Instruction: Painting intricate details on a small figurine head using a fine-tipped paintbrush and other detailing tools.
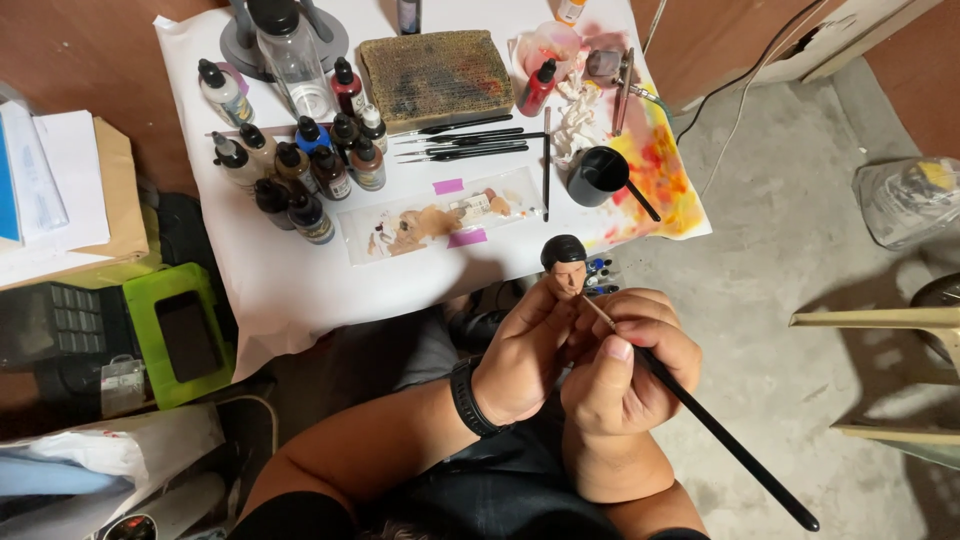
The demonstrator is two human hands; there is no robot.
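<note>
The left hand [525, 350] grips a small figure head [565, 265] below the bench [290, 280] edge while the right hand [625, 365] pinches a fine brush [720, 430] at its face; hair looks painted black, skin seemingly mid-work.

Miniature head [565, 266]: black hair, flesh-toned face. Paintbrush [700, 410]: black handle, pale ferrule. Wristband [470, 398]: black. Table cover [300, 290]: white, stained yellow, orange and pink at the right edge [660, 175]. Paint bottles [300, 165]: black caps; contents brown, dark red, blue, white. Red bottle [538, 88] with black cap. Sponge pad [435, 78]: olive-brown, mottled. Palette sheet [440, 215]: clear, with tan and brown smears, pink tape tabs. Cup [598, 176]: black. Green case [175, 335], black inset.
</note>
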